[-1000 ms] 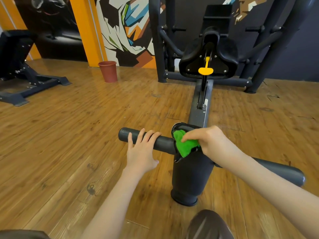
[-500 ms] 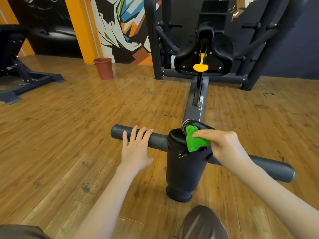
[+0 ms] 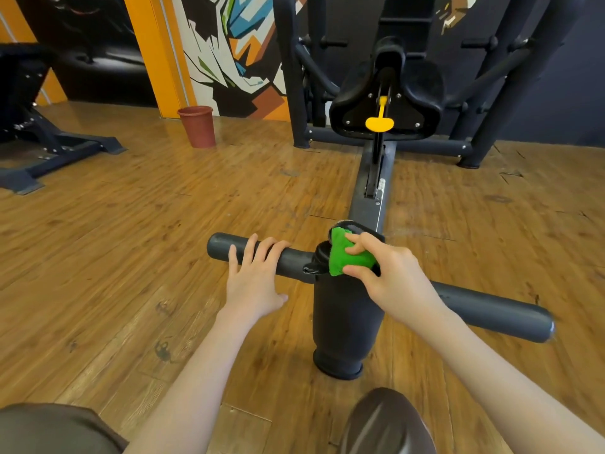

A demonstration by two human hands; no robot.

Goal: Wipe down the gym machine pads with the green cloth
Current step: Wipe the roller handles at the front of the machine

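Note:
A dark upright pad (image 3: 343, 319) of the gym machine stands in front of me, crossed by a horizontal roller bar (image 3: 491, 309). On the top of that pad my right hand (image 3: 393, 280) pinches the bunched green cloth (image 3: 342, 257) between thumb and fingers and presses it down. My left hand (image 3: 253, 280) rests with straight fingers over the left part of the roller bar (image 3: 222, 245). Farther back sits the black seat pad (image 3: 360, 103) with a yellow lever (image 3: 379, 121) under it.
The machine's rail (image 3: 368, 198) runs along the wooden floor to a dark frame (image 3: 294, 93) at the wall. A reddish-brown bin (image 3: 198, 126) stands at the left of it. A black bench (image 3: 36, 126) is at the far left. My knees show at the bottom edge.
My right hand has slid the cloth from the pad's front face up onto its top and to the right. The left hand has stayed on the bar.

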